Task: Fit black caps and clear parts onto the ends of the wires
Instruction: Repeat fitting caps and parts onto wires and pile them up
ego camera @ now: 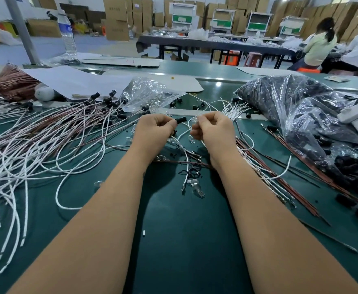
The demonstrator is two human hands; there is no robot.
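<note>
Workbench: green mat (186,240) in a warehouse hall with stacked cartons behind; we work at its middle.
Left hand (154,129): fingers curled, pinching a black cap (180,119) at the fingertips, cap end pointing right.
Right hand (213,129): fingers curled, pinching what looks like a clear part (197,119) with a white wire (183,134) looping below; we cannot tell the exact contact.
Stock: capped wires (53,132) lie left; a bag of black caps (301,115) sits right; loose clear parts (196,188) rest near the wrists.
Handling: we judge cap and clear part light, small, rigid, easily dropped; the wire is limp.
Grip point: we hold the wire just behind its tip and the cap by its sides.
</note>
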